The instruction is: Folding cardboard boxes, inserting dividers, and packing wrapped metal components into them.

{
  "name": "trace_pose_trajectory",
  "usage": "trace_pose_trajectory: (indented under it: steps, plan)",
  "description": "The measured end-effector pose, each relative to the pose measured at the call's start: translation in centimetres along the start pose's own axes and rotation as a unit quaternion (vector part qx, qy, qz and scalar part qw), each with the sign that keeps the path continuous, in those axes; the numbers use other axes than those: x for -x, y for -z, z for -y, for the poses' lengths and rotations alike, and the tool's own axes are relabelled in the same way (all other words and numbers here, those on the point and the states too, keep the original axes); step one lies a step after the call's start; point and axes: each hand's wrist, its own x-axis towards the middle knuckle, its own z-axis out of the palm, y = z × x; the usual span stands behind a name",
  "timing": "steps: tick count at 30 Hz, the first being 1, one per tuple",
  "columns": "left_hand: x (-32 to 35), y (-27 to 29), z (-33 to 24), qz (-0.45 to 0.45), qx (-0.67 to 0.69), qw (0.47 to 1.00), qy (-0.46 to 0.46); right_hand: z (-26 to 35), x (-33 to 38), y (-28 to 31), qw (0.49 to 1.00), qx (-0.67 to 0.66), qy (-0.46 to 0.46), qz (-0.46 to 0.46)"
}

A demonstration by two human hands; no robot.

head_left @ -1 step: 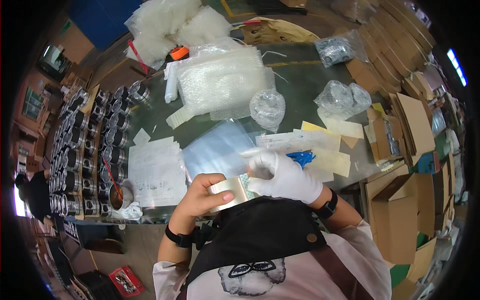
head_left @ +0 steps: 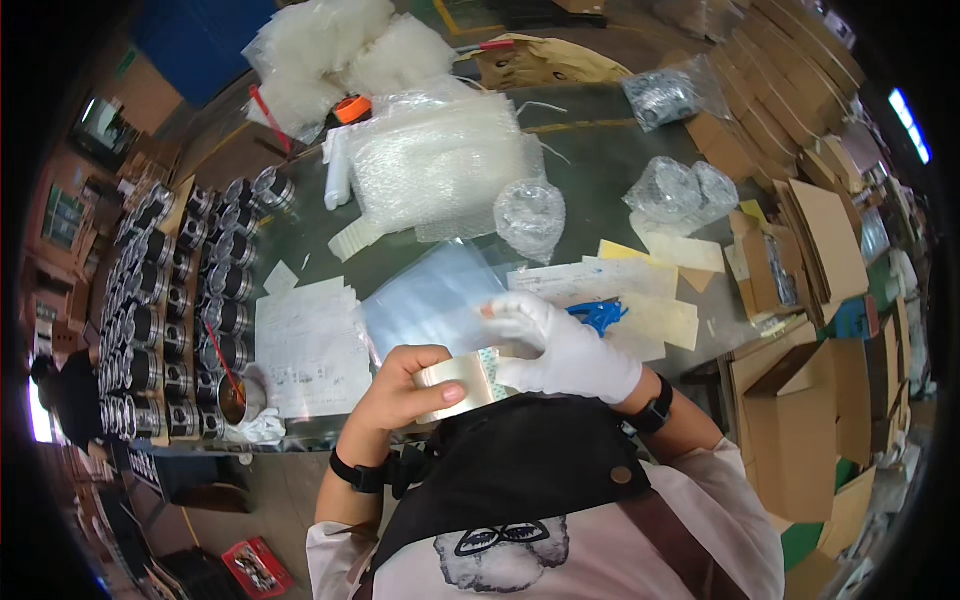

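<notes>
My bare left hand (head_left: 415, 390) is closed around a wide roll of clear packing tape (head_left: 462, 376). A patterned green-and-white edge shows at the roll's right side. My right hand (head_left: 575, 352) wears a white glove, with a fingertip bare. Its thumb is against the right side of the roll, while the index finger curves away above, leaving a gap. Beyond both hands lies a stack of clear bluish plastic bags (head_left: 432, 300). Just past my right hand rests a blue tool (head_left: 598, 315), perhaps a tape cutter.
Rows of metal pistons (head_left: 145, 318) stand at the left beside a cup (head_left: 240, 396) with a red-handled brush. Paper sheets (head_left: 308, 350) lie nearby. Bubble wrap bags (head_left: 440, 165) and wrapped parts (head_left: 530, 215) occupy the far table. Cardboard boxes (head_left: 790, 430) crowd the right.
The view has shifted slightly. My right index finger has lifted a little from the tape roll, while my left hand keeps its hold.
</notes>
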Motion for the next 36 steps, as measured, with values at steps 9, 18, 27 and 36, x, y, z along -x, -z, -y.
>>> trace_pose_trajectory:
  steps: [9, 18, 27, 36]
  plan:
    - [-14.5, -6.1, 5.9, -0.076, -0.128, 0.985, -0.090, -5.0, 11.2, 8.6, 0.956, -0.112, -0.085, -0.258]
    - [-13.7, -16.1, 11.7, 0.154, -0.642, 0.748, -0.066, -4.3, 21.4, 7.5, 0.797, -0.319, -0.060, -0.510]
    - [-13.8, -10.8, 10.5, -0.030, -0.092, 0.995, 0.037, -1.4, 21.6, 6.8, 0.851, -0.302, -0.049, -0.427]
    - [-0.4, -9.2, 2.7, 0.135, 0.254, 0.953, 0.098, 2.7, 13.7, 1.9, 0.978, -0.174, -0.096, -0.071]
